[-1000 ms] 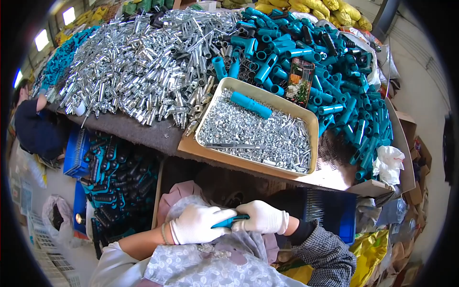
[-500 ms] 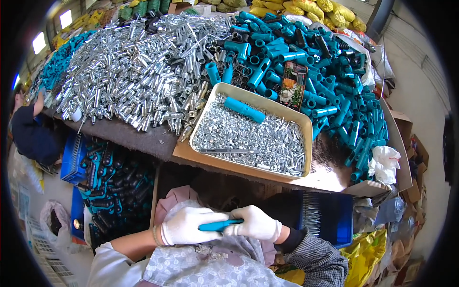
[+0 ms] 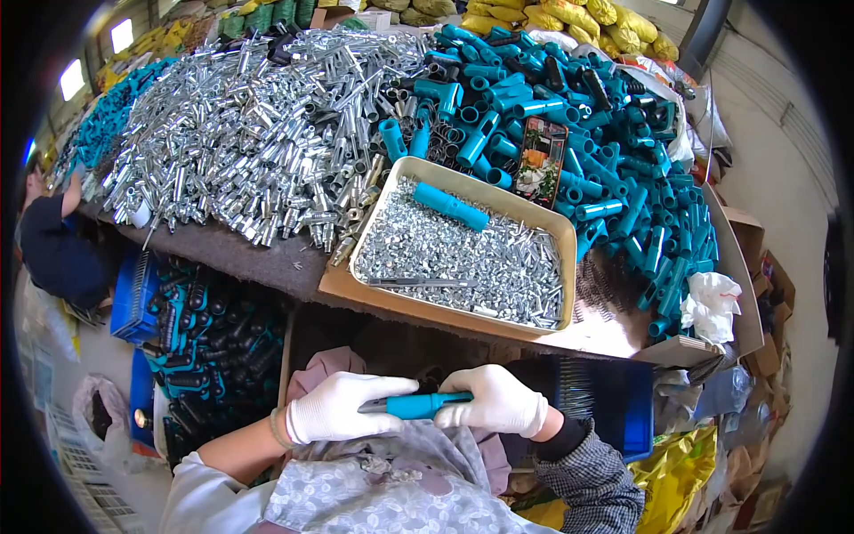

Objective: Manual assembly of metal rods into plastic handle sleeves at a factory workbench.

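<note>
Between my two white-gloved hands lies a teal plastic sleeve [image 3: 416, 407], held roughly level above my lap. My left hand [image 3: 340, 409] is closed around its left end, where a short grey metal part shows beside the fingers. The sleeve's other end, which has a dark slot, is gripped by my right hand [image 3: 500, 400] with the thumb underneath. Beyond them on the bench, a cream tray [image 3: 569, 267] holds many tiny silver metal parts. Another teal sleeve [image 3: 451, 206] and a slim metal tweezer-like tool [image 3: 422, 282] rest on those parts.
Silver metal tubes [image 3: 249, 133] are heaped behind and left of the tray; teal plastic housings [image 3: 636, 187] pile up on the right, with a phone-like rectangle [image 3: 541, 160] among them. Blue crates [image 3: 135, 298] stand below the bench. Another person [image 3: 64, 240] is at the far left.
Both hands have risen slightly, and the right one has shifted right. More of the teal sleeve shows between them, and a grey metal part is visible at its left end.
</note>
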Demonstrator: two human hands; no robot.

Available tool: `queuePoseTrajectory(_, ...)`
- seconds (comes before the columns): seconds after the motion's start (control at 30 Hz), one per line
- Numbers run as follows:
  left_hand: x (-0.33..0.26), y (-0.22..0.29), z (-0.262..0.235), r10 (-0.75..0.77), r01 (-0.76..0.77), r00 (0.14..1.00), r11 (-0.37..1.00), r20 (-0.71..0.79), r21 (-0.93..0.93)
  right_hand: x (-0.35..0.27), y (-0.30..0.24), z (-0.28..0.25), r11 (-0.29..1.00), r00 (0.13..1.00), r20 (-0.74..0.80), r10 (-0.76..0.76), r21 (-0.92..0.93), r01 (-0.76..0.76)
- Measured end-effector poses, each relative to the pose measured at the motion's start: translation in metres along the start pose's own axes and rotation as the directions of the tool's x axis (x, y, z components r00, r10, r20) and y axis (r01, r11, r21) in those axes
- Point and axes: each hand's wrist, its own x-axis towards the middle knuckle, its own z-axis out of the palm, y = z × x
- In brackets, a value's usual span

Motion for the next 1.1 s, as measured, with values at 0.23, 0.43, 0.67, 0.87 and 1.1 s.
queuePoseTrajectory(0.23,-0.006,0.003,0.008,-0.267,0.227,0.963,0.871,-0.031,-0.435,0.001,-0.003,-0.04,0.938,0.899,-0.28,-0.337,-0.185,0.294)
queuePoseTrajectory(0.43,-0.013,0.006,0.011,-0.512,0.332,0.859,0.556,0.001,-0.762,0.045,0.025,-0.099,0.926,0.641,-0.685,-0.346,-0.359,0.116)
queuePoseTrajectory(0.67,-0.023,0.0,0.003,-0.513,0.311,0.858,0.578,-0.039,-0.755,0.119,0.009,-0.129,0.783,0.578,-0.629,-0.52,-0.622,0.027)
queuePoseTrajectory(0.87,-0.031,-0.02,-0.006,-0.429,0.215,0.892,0.678,-0.141,-0.702,0.184,-0.043,-0.14,0.716,0.542,-0.553,-0.633,-0.684,0.137)
queuePoseTrajectory(1.1,-0.034,-0.029,-0.024,-0.434,0.159,0.875,0.674,-0.213,-0.722,0.299,-0.102,-0.121,0.552,0.696,-0.365,-0.618,-0.832,0.054)
